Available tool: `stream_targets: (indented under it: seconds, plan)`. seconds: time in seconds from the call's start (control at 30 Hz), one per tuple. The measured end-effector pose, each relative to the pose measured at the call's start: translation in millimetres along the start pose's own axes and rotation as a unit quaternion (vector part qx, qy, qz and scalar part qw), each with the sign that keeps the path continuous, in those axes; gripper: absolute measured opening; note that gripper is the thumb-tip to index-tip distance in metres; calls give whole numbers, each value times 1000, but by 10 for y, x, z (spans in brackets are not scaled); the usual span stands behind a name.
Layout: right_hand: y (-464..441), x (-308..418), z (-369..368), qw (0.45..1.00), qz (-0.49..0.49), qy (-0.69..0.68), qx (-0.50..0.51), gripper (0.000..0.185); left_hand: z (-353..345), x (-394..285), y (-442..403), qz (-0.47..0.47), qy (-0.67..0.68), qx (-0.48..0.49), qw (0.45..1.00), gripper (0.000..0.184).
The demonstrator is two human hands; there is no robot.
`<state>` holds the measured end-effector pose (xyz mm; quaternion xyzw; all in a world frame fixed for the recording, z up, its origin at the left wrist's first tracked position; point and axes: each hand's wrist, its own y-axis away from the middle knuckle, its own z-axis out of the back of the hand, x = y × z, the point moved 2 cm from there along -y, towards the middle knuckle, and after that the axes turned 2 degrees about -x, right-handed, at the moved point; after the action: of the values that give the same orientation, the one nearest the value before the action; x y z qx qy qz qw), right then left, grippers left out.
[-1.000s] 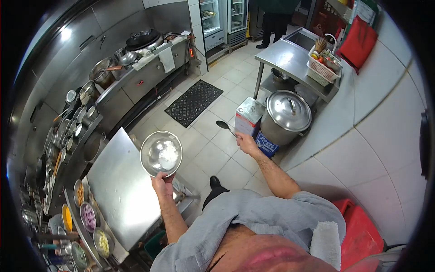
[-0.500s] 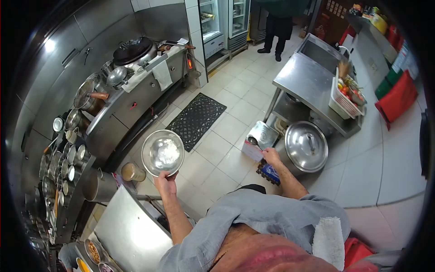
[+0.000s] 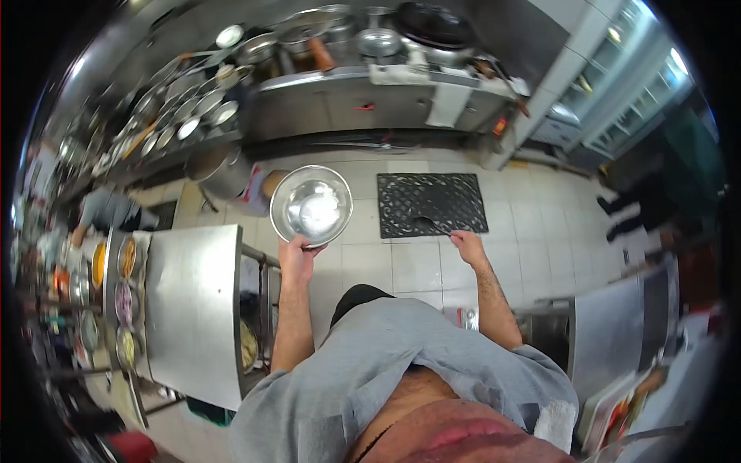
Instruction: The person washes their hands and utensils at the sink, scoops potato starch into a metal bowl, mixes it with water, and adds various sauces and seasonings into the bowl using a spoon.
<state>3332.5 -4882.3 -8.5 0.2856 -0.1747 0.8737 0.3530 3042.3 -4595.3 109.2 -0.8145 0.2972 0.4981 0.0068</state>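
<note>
Bowl (image 3: 312,206) gripped at rim by left hand (image 3: 297,261); right hand (image 3: 468,248) holds spoon (image 3: 429,224).

Before me the floor (image 3: 417,270) is of pale tiles, and a black mat (image 3: 459,204) lies on it. Beyond stands a steel counter (image 3: 332,108), with a white cloth (image 3: 449,104) on its front. At my left, a steel table (image 3: 193,309) is shining. Farther right are glass-door fridges (image 3: 629,100).

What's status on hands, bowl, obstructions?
Left hand gripping metal bowl at near rim. Right hand holding dark spoon, clear of bowl. Nothing seen between them; metal table left of left forearm.
</note>
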Motion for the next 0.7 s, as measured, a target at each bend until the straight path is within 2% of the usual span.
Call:
stream_targets:
  seconds: [0.03, 0.07, 0.13, 0.17, 0.33, 0.4, 0.47, 0.53, 0.6, 0.7]
  plan:
    - [-236, 13, -37, 995, -31, 96, 20, 23, 4, -9, -50, 1, -2, -5, 1000, 58]
    - [-440, 115, -43, 995, -12, 93, 28, 23, 20, -15, -114, -12, 3, -19, 1000, 58]
    - [-826, 360, -174, 991, -95, -44, 85, 25, 107, -118, -328, -34, 23, -43, 998, 60]
    - [-1028, 467, -301, 988, -85, -82, 98, 26, 126, -216, -439, -43, 26, -53, 997, 60]
    - [-1911, 1069, -848, 986, -61, -80, 130, 26, 436, -646, -1167, -102, 48, -94, 989, 59]
    - [-2325, 1310, -1080, 978, -23, -166, 128, 25, 494, -853, -1522, -104, 53, -109, 987, 58]
    - [-2754, 1573, -1220, 976, -25, -175, 126, 24, 606, -1043, -1868, -128, 53, -136, 981, 57]
    - [-3303, 1860, -1353, 978, 39, -173, 105, 27, 624, -1289, -2137, -136, 59, -152, 977, 56]
    - [-3860, 2226, -1452, 971, 143, -188, 34, 28, 700, -1483, -2360, -174, 66, -149, 971, 54]
    - [-4607, 2856, -1513, 978, 104, -173, 50, 28, 857, -1608, -2577, -185, 73, -199, 960, 53]
